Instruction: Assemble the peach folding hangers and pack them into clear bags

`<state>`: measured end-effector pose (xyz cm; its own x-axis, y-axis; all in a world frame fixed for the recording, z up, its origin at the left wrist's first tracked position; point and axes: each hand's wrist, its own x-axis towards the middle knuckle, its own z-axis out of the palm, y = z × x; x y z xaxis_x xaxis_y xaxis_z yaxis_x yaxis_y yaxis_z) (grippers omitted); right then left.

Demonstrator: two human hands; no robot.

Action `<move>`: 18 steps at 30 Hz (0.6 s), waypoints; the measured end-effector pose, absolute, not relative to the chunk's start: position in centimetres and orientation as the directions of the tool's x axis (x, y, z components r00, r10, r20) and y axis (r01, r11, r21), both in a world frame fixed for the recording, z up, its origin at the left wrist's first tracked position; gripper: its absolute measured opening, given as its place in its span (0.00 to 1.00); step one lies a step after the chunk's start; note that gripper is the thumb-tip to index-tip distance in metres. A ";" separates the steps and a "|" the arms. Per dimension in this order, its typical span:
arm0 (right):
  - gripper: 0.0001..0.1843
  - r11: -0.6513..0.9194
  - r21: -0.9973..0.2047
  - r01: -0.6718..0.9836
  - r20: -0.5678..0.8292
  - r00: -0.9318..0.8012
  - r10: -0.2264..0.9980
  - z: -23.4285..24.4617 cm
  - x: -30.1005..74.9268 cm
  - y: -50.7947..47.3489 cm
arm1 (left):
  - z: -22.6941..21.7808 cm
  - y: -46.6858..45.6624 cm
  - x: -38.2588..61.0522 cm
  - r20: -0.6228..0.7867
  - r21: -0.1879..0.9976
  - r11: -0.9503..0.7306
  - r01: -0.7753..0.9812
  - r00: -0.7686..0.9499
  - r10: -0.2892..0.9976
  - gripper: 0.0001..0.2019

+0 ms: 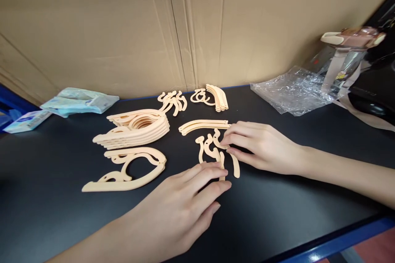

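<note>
Several small cream plastic hook pieces point(213, 152) lie in a loose group between my hands. My left hand point(188, 201) is over the near side of this group, fingers stretched and apart, fingertips at one piece. From the right, my right hand point(262, 146) reaches in with spread fingers touching the group; its thumb is hidden. Just behind are a few curved cream hanger arms point(202, 125), lying side by side by the right fingertips. Left of my hands lies a single folded plastic hanger point(149, 176), with a stack of folded hangers point(138, 134) behind it.
At the back of the black table point(46, 197) lie more hook pieces point(174, 100), loose rings point(200, 95) and a bundle of arms point(219, 98). Tissue packs point(80, 100) are on the left, a clear plastic bag point(293, 90) and a strapped bottle point(348, 55) on the right. Cardboard point(123, 28) stands behind.
</note>
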<state>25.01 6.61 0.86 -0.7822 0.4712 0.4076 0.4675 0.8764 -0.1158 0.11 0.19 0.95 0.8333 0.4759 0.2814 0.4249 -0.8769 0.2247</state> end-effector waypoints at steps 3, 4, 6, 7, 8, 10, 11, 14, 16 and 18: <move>0.11 0.885 -0.168 0.434 0.415 -0.784 0.462 0.4 25.0 6.6 | 1.2 0.2 0.1 0.264 0.235 -0.879 0.414 0.843 0.468 0.16; 0.11 0.886 -0.176 0.430 0.412 -0.785 0.463 0.4 25.0 6.7 | 1.2 0.2 0.1 0.268 0.229 -0.882 0.413 0.844 0.465 0.17; 0.12 0.886 -0.179 0.428 0.405 -0.789 0.462 0.3 25.1 6.8 | 1.2 0.3 0.1 0.296 0.205 -0.884 0.421 0.834 0.466 0.17; 0.12 0.886 -0.175 0.429 0.403 -0.790 0.462 0.3 25.1 6.9 | 1.1 0.4 0.1 0.316 0.191 -0.878 0.438 0.820 0.478 0.16; 0.12 0.886 -0.172 0.431 0.403 -0.790 0.463 0.3 25.1 6.9 | 1.0 0.4 0.0 0.337 0.175 -0.867 0.466 0.799 0.498 0.16; 0.12 0.883 -0.175 0.436 0.408 -0.784 0.469 0.4 25.1 7.0 | 0.7 0.6 -0.1 0.369 0.138 -0.826 0.547 0.745 0.555 0.15; 0.12 0.881 -0.184 0.437 0.413 -0.779 0.472 0.4 25.1 7.0 | 0.5 0.8 -0.2 0.381 0.115 -0.802 0.586 0.720 0.580 0.15; 0.10 0.879 -0.262 0.398 0.430 -0.768 0.475 0.5 25.1 6.9 | 0.0 1.2 -0.5 0.392 0.048 -0.757 0.652 0.685 0.614 0.15; 0.09 0.877 -0.326 0.353 0.432 -0.769 0.470 0.5 25.1 6.9 | -0.1 1.4 -0.5 0.392 0.034 -0.756 0.654 0.687 0.612 0.12; 0.09 0.878 -0.359 0.317 0.431 -0.778 0.457 0.4 25.0 6.7 | -0.2 1.4 -0.5 0.401 0.044 -0.769 0.637 0.694 0.598 0.10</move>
<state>25.03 6.74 0.41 -0.7780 0.4571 0.4311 0.3169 0.8779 -0.3589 -0.48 1.43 -0.19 0.6939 0.5979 0.4012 0.6372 -0.7694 0.0445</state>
